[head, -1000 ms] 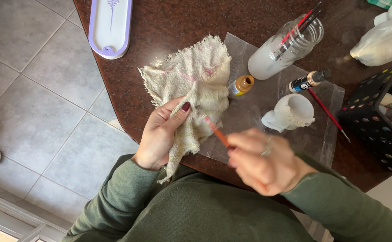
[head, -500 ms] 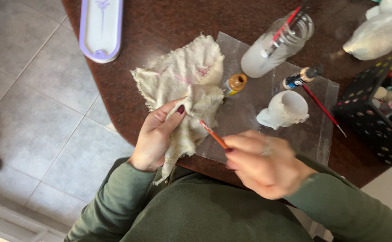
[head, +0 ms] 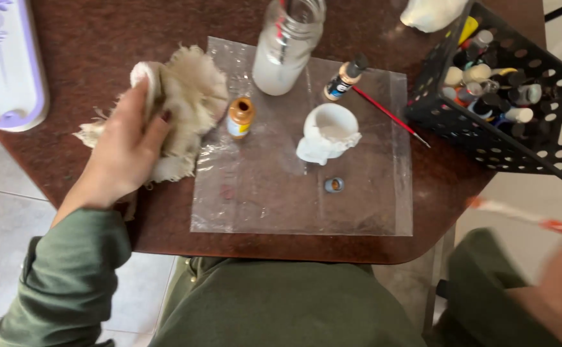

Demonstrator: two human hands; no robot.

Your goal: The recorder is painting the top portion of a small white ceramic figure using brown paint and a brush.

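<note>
My left hand (head: 123, 151) lies on a frayed cream cloth (head: 188, 106) on the dark brown table (head: 88, 71), its fingers closed over the cloth's left part. My right hand (head: 560, 295), blurred at the lower right edge off the table, holds an orange and white paintbrush (head: 525, 217) that points left. On a clear plastic sheet (head: 281, 199) stand a small orange paint bottle (head: 240, 117), a white ceramic pot (head: 329, 133) and a small blue cap (head: 334, 185).
A glass jar (head: 287, 45) of cloudy water holds brushes at the sheet's far edge. Beside it lie another paint bottle (head: 345, 77) and a thin red brush (head: 390, 115). A black perforated basket (head: 509, 96) of paint bottles stands at right, a lilac tray (head: 5, 64) at far left.
My right hand has pulled the paintbrush out of the cloth and swung away to the lower right. My left hand has set the cloth down flat on the table.
</note>
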